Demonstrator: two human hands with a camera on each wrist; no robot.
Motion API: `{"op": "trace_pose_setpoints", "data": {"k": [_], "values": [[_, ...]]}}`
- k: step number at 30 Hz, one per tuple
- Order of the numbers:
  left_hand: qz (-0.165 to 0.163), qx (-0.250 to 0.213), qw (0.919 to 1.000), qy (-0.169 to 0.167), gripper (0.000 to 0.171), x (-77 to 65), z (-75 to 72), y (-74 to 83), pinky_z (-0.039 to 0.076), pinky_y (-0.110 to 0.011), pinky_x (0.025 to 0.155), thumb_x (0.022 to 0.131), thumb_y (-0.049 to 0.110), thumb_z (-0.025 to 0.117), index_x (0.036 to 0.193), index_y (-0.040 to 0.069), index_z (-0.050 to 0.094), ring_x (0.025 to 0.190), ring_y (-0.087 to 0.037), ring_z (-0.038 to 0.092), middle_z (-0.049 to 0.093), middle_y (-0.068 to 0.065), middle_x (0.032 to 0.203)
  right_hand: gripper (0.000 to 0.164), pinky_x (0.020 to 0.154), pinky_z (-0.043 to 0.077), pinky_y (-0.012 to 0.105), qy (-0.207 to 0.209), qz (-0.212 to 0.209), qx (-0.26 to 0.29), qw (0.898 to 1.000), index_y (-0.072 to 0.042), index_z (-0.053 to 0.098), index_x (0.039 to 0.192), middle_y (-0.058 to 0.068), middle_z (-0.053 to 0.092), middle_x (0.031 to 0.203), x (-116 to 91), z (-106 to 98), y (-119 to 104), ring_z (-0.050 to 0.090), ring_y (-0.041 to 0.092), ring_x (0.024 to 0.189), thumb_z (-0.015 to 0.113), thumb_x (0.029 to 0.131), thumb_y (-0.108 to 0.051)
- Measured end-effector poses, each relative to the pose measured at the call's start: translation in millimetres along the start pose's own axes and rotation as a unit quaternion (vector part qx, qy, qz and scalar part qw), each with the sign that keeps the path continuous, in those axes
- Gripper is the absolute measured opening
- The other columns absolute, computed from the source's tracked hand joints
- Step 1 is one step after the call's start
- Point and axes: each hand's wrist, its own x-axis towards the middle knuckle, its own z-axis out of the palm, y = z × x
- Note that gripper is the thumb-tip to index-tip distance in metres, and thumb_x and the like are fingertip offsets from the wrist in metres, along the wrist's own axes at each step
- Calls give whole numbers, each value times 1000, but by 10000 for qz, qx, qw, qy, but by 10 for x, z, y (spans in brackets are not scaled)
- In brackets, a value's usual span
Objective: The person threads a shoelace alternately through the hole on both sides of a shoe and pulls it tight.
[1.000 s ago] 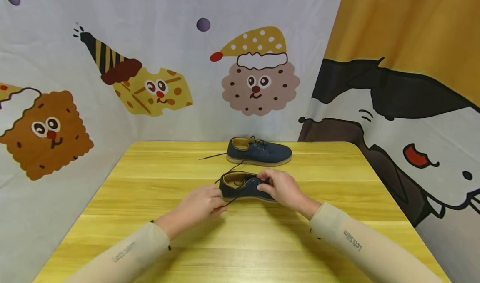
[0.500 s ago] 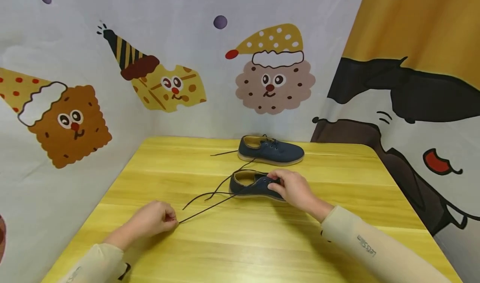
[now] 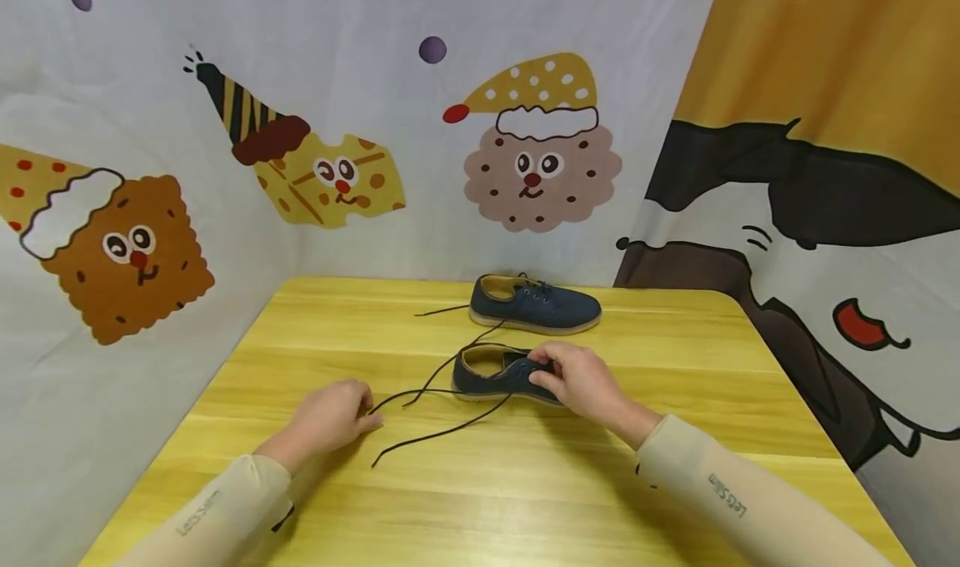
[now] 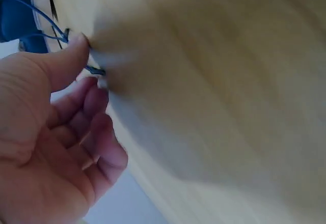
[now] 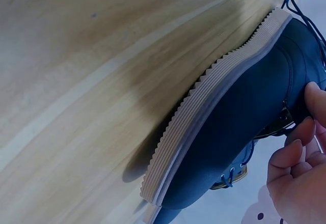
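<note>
The near navy shoe (image 3: 472, 383) stands upright on the table, toe to the right. My right hand (image 3: 581, 383) grips it at the eyelet area, thumb on the near side; in the right wrist view its side and ribbed sole (image 5: 204, 96) show. One dark shoelace (image 3: 427, 439) trails loose from the shoe toward the front left. My left hand (image 3: 330, 417) is by the end of another lace (image 3: 405, 393). In the left wrist view, that lace tip (image 4: 95, 70) lies between thumb and forefinger, which stand apart.
A matching navy shoe (image 3: 536, 307) sits behind the first, its lace (image 3: 442, 310) stretching left. A further lace (image 3: 450, 363) runs between the two shoes. The wooden table (image 3: 480, 500) ends at a printed cloth backdrop (image 3: 337, 254).
My left hand went left, drawing one lace out straight, then let it go; it lies curved on the table. The hand has since moved up to the other lace's end. The right hand keeps its grip.
</note>
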Motion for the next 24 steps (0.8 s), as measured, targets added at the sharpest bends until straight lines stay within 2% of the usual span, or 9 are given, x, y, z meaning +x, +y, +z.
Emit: {"op": "trace_pose_setpoints", "data": {"k": [6,8,10,12,14,15,17,19,24], "values": [[433,314,9979,356,11,29,7,31,38,-25,46,83,17,62,75,16,54,54,-6,42,45,9,64,23,51,39,21,95,-40,78,9999,-25,64,101,-14,53,75,5,1,-19,43,0,54,70,79,-29],[343,-177,9986,355,4,36,-73,-9,36,-24,43,85,14,57,84,14,53,49,-6,41,46,7,60,23,50,40,21,107,-33,202,9997,-25,64,101,-14,53,74,6,-9,-16,43,1,54,69,79,-30],[107,-1214,9923,229,3,39,-212,-76,35,-24,40,90,14,51,92,14,51,46,-9,41,52,4,62,22,51,41,22,68,35,465,9989,-23,64,103,-14,56,77,7,-26,-12,47,0,57,66,82,-29],[-134,-2591,9658,39,8,42,-398,-147,37,-27,42,93,15,46,99,14,53,50,-15,44,58,-2,70,21,53,43,22,54,135,717,9973,-20,63,105,-15,58,81,12,-40,3,50,0,60,61,86,-28],[-270,-3870,9216,-143,16,46,-605,-197,42,-31,49,96,17,43,104,13,56,59,-23,49,62,-9,86,20,54,44,23,77,205,884,9958,-18,62,107,-13,60,86,29,-54,19,53,0,64,57,89,-26],[-213,-4316,9015,-233,19,56,-701,-213,45,-33,54,97,17,42,107,11,57,66,-26,51,62,-11,95,19,55,45,22,101,229,889,9957,-18,61,107,-13,61,87,41,-58,31,54,0,66,57,89,-24],[-9,-4811,8759,-376,24,90,-874,-215,47,-36,66,97,18,42,113,9,57,80,-30,54,58,-13,109,17,54,44,23,141,237,727,9970,-20,61,105,-12,61,87,74,-67,53,53,0,65,58,88,-23],[117,-4832,8750,-271,27,141,-1012,-175,48,-36,73,95,21,46,119,13,55,89,-29,57,57,-10,115,17,55,44,22,110,252,445,9986,-22,62,104,-12,61,87,116,-79,70,52,-1,65,60,87,-24],[-67,-3830,9155,1231,25,332,-1208,26,49,-30,67,86,39,56,106,27,66,82,-15,59,61,7,103,19,55,43,24,-250,276,-261,9990,-27,66,101,-10,59,91,231,-117,105,50,2,64,65,83,-30]]}}
